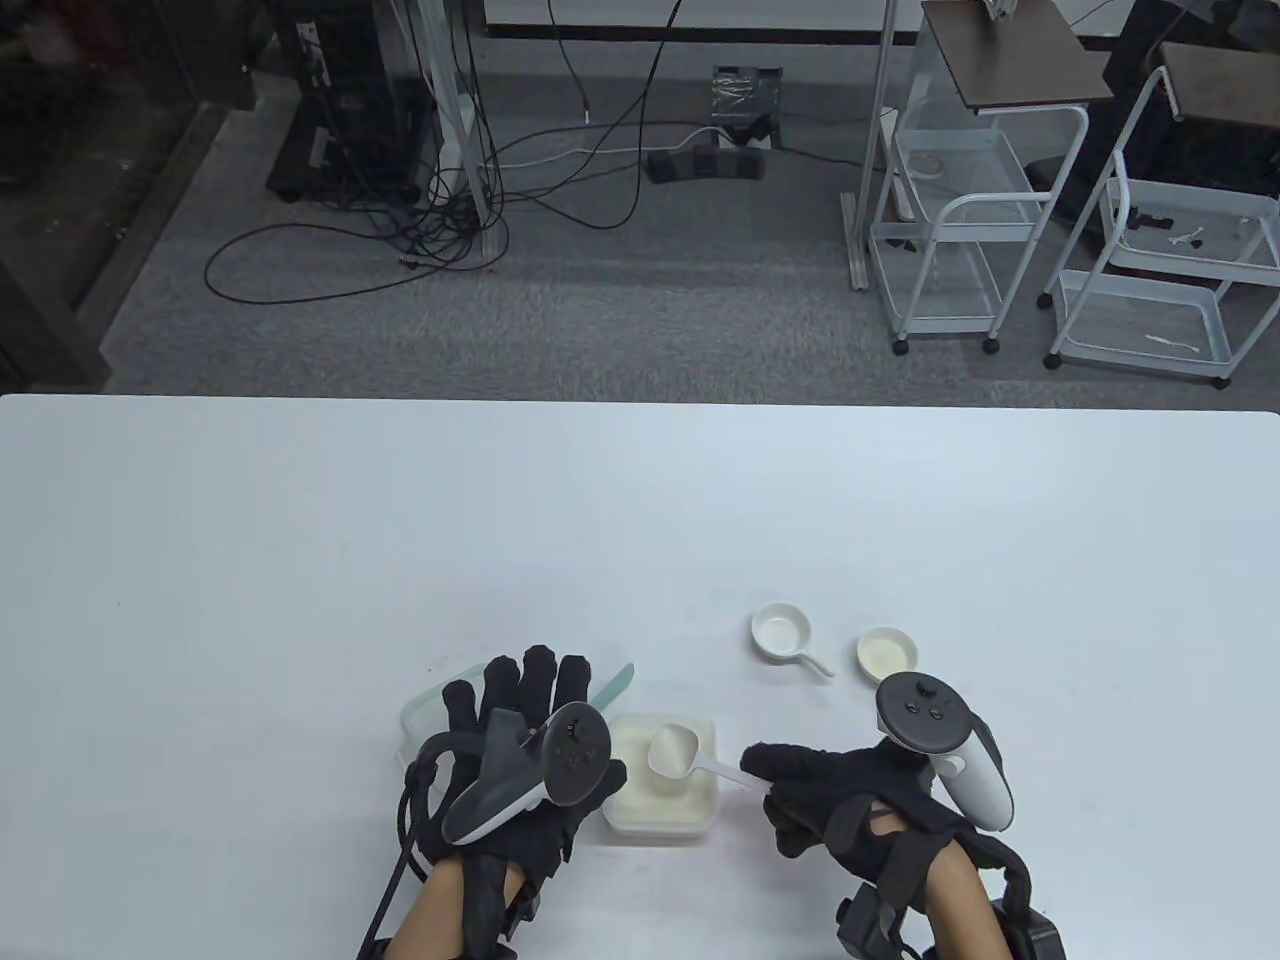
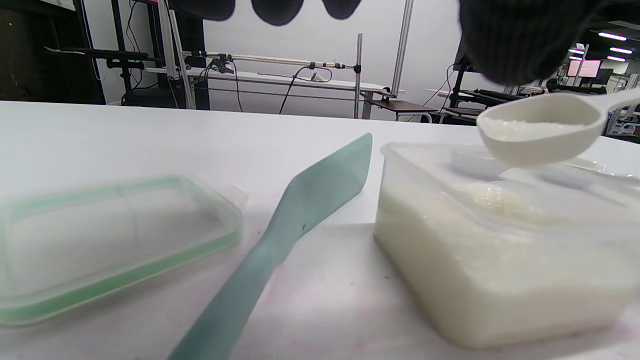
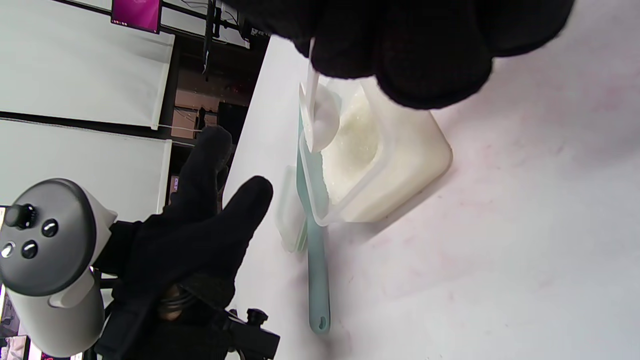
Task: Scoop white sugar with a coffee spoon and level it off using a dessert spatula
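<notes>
My right hand (image 1: 795, 790) pinches the handle of the white coffee spoon (image 1: 675, 750). The spoon's bowl holds sugar and hangs just above the open plastic container of white sugar (image 1: 700, 810). In the left wrist view the spoon (image 2: 540, 130) is level over the container (image 2: 500, 260). The teal dessert spatula (image 2: 300, 215) lies flat on the table between the container and its lid. My left hand (image 1: 530, 720) hovers over it with fingers spread and holds nothing. Only the spatula's tip (image 1: 615, 684) shows in the table view.
The container's green-rimmed lid (image 1: 422, 712) lies left of the spatula, partly under my left hand. A small white dish with a handle (image 1: 782, 633) and a small round bowl (image 1: 888, 652) stand behind my right hand. Carts stand beyond the table's far edge.
</notes>
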### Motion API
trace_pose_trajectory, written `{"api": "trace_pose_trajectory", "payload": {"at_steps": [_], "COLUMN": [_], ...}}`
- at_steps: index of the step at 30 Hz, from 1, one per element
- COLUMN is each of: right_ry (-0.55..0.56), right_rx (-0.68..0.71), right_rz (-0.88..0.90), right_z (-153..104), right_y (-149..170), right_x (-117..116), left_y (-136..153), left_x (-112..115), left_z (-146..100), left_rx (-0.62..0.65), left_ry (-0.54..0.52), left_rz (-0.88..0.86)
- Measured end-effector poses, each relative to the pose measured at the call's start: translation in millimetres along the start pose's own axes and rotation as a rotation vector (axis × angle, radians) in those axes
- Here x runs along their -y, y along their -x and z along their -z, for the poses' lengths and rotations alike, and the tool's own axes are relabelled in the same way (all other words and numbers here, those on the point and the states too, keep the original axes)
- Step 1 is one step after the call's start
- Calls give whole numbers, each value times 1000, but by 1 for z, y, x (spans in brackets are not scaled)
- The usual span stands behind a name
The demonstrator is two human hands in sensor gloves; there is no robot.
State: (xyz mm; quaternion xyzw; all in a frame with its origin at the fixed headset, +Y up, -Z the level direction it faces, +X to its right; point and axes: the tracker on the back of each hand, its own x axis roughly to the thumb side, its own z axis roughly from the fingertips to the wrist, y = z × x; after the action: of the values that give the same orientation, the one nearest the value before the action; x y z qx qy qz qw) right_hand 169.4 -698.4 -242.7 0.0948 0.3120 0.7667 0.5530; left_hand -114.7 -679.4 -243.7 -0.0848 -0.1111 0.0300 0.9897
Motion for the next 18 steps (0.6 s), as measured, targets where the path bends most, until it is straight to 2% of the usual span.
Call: {"api": "trace_pose_trajectory", "payload": {"at_steps": [4, 11, 18], "right_ry": [68, 265, 449], "right_rx": [35, 117, 118], "right_rz": [34, 161, 267], "right_z": [-5, -25, -49], "right_y": [-1, -1, 10], "right_x": [9, 37, 66], "left_y": [0, 2, 3], "left_x": [0, 1, 1], "left_z": [0, 1, 1], "left_rx": [-7, -17, -26], "left_ry": [-3, 22, 26], "left_rz": [17, 18, 22]}}
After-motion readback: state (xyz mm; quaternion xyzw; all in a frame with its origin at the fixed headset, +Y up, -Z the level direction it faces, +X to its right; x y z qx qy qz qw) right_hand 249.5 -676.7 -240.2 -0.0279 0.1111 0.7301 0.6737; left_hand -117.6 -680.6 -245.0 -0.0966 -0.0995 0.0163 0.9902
